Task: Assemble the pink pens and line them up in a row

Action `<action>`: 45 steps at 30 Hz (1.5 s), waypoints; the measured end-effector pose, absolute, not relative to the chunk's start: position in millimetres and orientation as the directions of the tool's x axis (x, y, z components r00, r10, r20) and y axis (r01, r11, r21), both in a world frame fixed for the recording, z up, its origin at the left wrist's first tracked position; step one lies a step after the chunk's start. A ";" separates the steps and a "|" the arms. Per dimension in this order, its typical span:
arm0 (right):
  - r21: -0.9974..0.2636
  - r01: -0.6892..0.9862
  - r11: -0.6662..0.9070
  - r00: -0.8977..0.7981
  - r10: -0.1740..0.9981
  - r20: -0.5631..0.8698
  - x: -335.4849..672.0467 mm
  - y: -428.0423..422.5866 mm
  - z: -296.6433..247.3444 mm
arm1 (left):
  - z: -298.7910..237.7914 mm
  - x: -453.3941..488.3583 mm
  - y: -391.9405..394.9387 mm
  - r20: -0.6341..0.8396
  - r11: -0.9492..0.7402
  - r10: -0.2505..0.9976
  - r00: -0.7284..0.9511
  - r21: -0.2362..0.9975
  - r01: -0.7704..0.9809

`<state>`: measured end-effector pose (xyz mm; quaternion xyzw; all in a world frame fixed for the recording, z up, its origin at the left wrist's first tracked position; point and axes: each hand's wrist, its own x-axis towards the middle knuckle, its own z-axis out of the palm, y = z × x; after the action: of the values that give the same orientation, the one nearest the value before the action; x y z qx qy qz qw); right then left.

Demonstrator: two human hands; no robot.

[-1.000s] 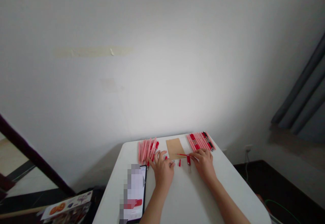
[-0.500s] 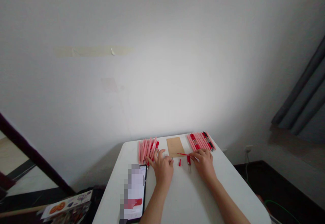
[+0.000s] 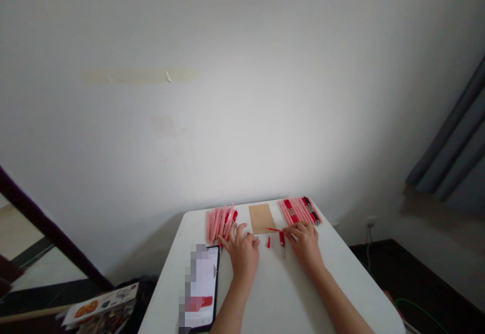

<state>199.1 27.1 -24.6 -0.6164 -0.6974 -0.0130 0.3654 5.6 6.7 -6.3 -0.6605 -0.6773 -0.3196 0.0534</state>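
Note:
On the white table my right hand (image 3: pixel 303 243) pinches the end of a thin red pen refill (image 3: pixel 271 229), whose tip points left over the brown card (image 3: pixel 262 218). Just left of that hand lies a pen barrel (image 3: pixel 282 239), red above and clear below. A small red pen piece (image 3: pixel 269 243) rests between my hands. My left hand (image 3: pixel 242 250) has its thumb and index finger together at a tiny piece I cannot make out, other fingers raised. Beside its fingertips lies a bunch of pink and red pens (image 3: pixel 216 223).
A second row of pink, red and black pens (image 3: pixel 299 210) lies at the table's back right. The phone (image 3: pixel 202 288), its screen partly blurred, lies left of my left forearm. Behind the table (image 3: pixel 280 298) stands a wall (image 3: pixel 242 96); a box (image 3: pixel 100 306) is at lower left.
Both hands stay nearly still, with the red refill held in place. The view shifts very slightly.

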 end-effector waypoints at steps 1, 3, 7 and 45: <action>-0.430 0.871 0.238 0.027 0.850 0.526 199.4 27.5 -25.0 | -6.6 5.6 6.7 0.491 -0.074 0.862 -0.124 0.364 0.929; -0.426 0.873 0.238 0.025 0.850 0.527 200.0 28.5 -26.2 | -7.1 5.7 6.9 0.484 -0.070 0.866 -0.126 0.367 0.928; -0.422 0.874 0.242 0.021 0.848 0.529 201.1 29.9 -28.2 | -6.2 5.5 6.3 0.468 -0.061 0.874 -0.131 0.373 0.926; -0.395 0.840 0.371 -0.100 0.822 0.560 195.5 27.9 -26.0 | -0.2 6.2 2.6 0.498 -0.135 0.861 -0.099 0.413 0.901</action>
<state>195.5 27.9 -26.0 -0.5606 -0.7415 -0.0122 0.3685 6.2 2.6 -0.2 -0.6704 -0.6571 -0.3434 0.0288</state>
